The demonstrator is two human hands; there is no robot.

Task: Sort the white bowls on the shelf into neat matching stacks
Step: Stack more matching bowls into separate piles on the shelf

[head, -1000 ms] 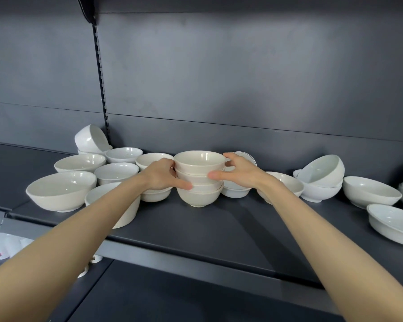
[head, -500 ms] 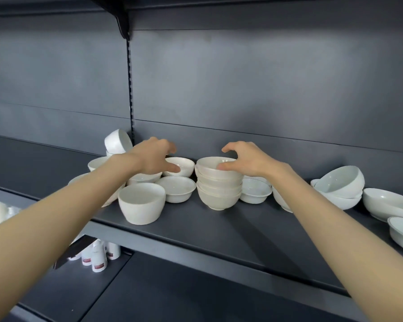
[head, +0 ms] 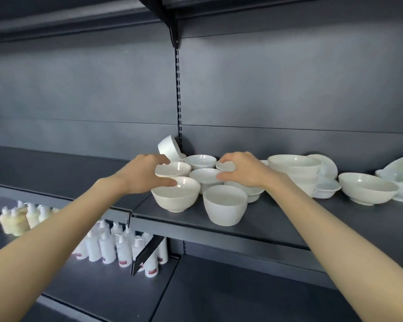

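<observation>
Several white bowls crowd the dark shelf (head: 277,219). My left hand (head: 144,174) curves around the left side of a small bowl (head: 173,169), thumb below its rim, forefinger at its far edge. My right hand (head: 242,171) arches over another small bowl (head: 227,166), its thumb touching the rim of a middle bowl (head: 204,176). Both hands have their fingers apart and lift nothing. A stack of cream bowls (head: 293,169) stands just right of my right hand. In front sit a wide bowl (head: 176,195) and a deep bowl (head: 225,205).
A bowl (head: 169,146) leans tilted against the back panel by the slotted upright (head: 178,89). Shallow bowls (head: 368,188) lie further right. White pump bottles (head: 116,247) stand on the lower shelf. Another shelf overhangs above.
Both hands have let go of the cream stack, which stays on the shelf, and moved left to the loose small bowls. The view has swung left.
</observation>
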